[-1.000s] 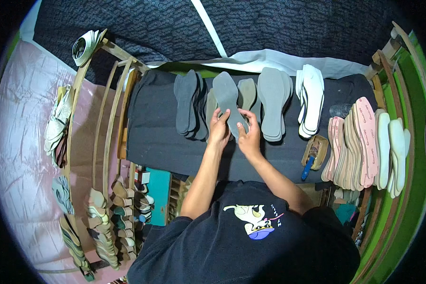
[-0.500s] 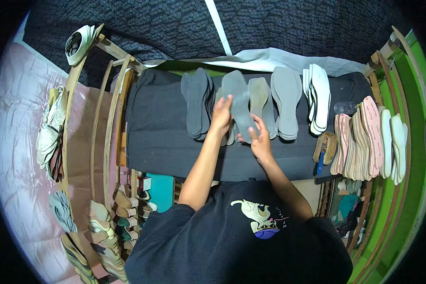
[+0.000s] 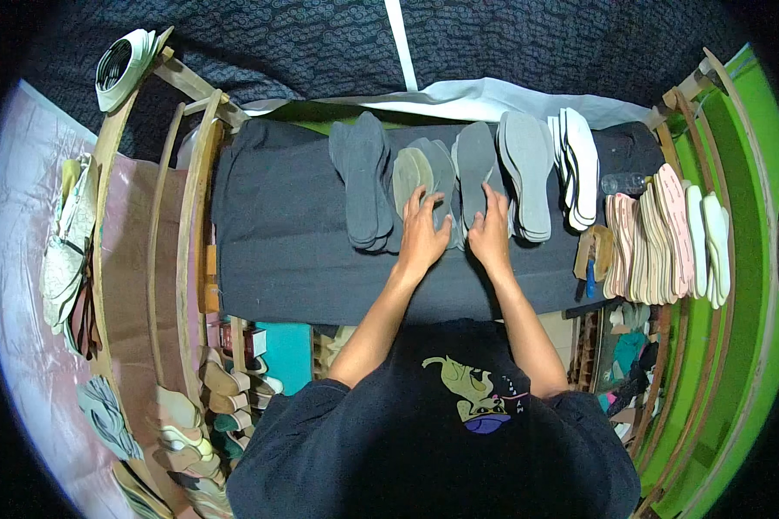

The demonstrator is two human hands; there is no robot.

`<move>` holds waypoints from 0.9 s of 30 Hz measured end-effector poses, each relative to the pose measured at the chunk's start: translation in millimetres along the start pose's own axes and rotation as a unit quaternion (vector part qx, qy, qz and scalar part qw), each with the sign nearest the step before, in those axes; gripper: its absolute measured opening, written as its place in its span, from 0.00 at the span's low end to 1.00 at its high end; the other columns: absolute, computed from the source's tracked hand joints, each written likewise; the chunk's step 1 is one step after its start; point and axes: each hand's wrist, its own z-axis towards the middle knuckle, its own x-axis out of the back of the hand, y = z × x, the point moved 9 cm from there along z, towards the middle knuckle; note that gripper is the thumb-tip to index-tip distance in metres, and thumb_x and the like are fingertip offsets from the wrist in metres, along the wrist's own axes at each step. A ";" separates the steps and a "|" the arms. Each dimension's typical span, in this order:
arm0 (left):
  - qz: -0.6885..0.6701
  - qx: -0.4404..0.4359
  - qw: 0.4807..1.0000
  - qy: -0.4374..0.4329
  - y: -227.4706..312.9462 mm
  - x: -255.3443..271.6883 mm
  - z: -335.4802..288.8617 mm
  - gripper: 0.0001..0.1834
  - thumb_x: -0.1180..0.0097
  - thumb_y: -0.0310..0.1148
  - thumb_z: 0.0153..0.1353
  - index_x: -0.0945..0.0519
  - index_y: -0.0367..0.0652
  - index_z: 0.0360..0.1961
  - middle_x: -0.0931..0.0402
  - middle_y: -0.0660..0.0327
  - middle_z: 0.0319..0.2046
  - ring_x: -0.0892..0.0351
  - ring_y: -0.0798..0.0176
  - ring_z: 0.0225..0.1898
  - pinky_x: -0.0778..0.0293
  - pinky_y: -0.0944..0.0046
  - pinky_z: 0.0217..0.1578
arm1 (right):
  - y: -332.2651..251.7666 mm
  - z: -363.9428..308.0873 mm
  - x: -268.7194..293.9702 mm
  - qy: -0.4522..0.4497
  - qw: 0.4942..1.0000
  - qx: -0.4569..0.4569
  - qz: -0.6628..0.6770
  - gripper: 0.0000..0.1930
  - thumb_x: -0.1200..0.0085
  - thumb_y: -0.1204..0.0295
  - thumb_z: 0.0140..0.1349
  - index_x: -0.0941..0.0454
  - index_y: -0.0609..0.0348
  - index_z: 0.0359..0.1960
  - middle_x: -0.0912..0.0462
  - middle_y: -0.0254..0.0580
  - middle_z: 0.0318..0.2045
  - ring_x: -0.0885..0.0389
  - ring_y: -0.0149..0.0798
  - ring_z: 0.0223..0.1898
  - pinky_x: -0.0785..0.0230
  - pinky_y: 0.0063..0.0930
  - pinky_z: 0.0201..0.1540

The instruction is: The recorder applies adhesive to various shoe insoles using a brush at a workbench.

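Note:
My left hand (image 3: 425,232) rests with fingers spread over the lower part of an olive-grey insole (image 3: 411,171) and a darker grey insole (image 3: 442,164) beside it. Over the lower half of another dark grey insole (image 3: 477,149) lies my right hand (image 3: 491,235), its fingers apart. Neither hand grips anything I can see. Left of them stands a fanned stack of dark grey insoles (image 3: 359,164), and to the right a stack of lighter grey insoles (image 3: 528,164). My fingers cover parts of the middle pieces.
All lie on a black cloth-covered table (image 3: 277,216). To the right are white insoles (image 3: 582,164), a glue-stained tray (image 3: 599,242) with a blue-handled tool (image 3: 590,281), a clear bottle (image 3: 623,182) and pink and beige insoles (image 3: 658,242). Wooden racks (image 3: 160,225) flank both sides.
The grey insole held up between both hands is now down among the middle insoles. Both hands have let go and lie over the pieces, the right one further right.

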 end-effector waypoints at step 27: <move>-0.329 0.234 0.912 0.068 -66.8 93.4 14.4 0.29 0.34 0.27 0.66 0.26 0.33 0.67 0.13 0.57 0.41 0.13 0.62 0.39 0.19 0.63 0.43 | -80.1 -12.3 -97.8 -0.222 0.941 -0.046 0.251 0.39 0.23 0.71 0.54 0.28 0.56 0.68 0.24 0.43 0.52 0.21 0.34 0.42 0.23 0.27 0.41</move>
